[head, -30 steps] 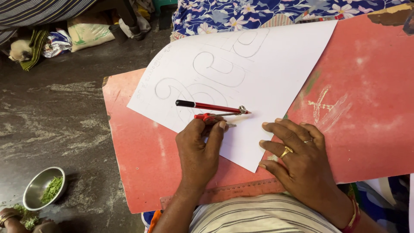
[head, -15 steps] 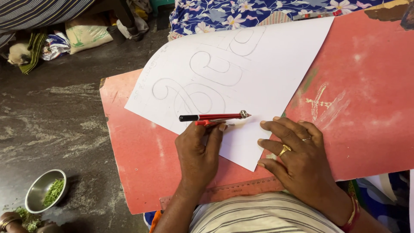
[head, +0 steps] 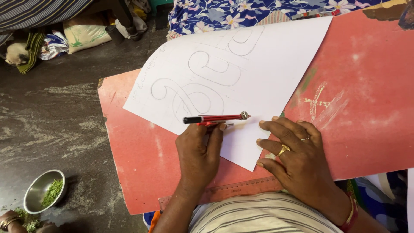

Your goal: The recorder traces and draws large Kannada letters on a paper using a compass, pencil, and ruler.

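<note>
At the far left, low on the dark stone floor point(head: 56, 125), we see a small steel bowl point(head: 43, 196) with chopped green leaves in it, and another person's wrist with bangles point(head: 8, 221) just beside it at the bottom corner. Up in the top left corner lie some cloth bundles and a pale bag point(head: 86, 32).

Moving right, a red board point(head: 142, 159) rests across our lap, and a white sheet of paper point(head: 258, 73) lies on it at a slant, with curling letter shapes drawn on it in pencil. An orange ruler point(head: 233, 190) lies along the near edge of the board, partly under our hands.

Our left hand point(head: 199, 156) sits on the board at the lower edge of the paper. Its fingers are curled shut around a red pen or pencil with a black end point(head: 215, 118), which lies nearly level across the paper just above the knuckles. We also see a second short red piece just under it at the fingertips; we cannot tell what it is.

To the right, our right hand point(head: 297, 157) lies flat, fingers spread apart and holding nothing, pressing the near corner of the paper to the board. It wears two rings, and bangles show at the wrist. Blue flowered cloth point(head: 258, 11) lies beyond the board's far edge.
</note>
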